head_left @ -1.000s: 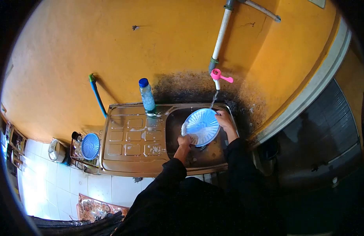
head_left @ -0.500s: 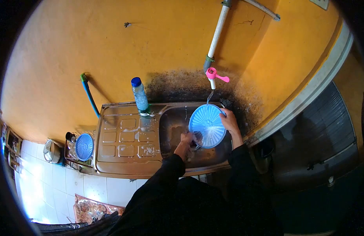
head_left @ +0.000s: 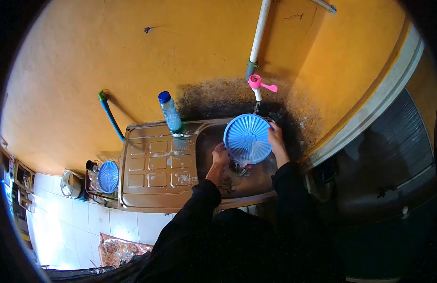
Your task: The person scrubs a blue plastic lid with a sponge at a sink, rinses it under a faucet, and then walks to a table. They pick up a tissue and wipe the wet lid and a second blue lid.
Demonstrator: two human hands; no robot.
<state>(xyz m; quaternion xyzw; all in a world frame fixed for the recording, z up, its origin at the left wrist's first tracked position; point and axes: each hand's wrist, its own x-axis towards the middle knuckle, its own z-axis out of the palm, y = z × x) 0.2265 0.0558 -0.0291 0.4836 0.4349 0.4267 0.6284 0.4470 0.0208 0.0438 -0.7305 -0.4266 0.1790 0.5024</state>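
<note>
Plainly, the plate (head_left: 248, 137) was held over the sink (head_left: 256, 186), below the tap (head_left: 255, 83) at twelve o'clock, pinched at three by the right hand (head_left: 277, 140), the left hand's (head_left: 220, 156) grip at eight being unclear, so a slip could have been caused by running water (head_left: 256, 108).

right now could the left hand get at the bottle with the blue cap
Likely yes: the left hand is at the edge of the blue plate, and nothing seems to stand between that hand and the bottle at the back of the drainboard.
</note>
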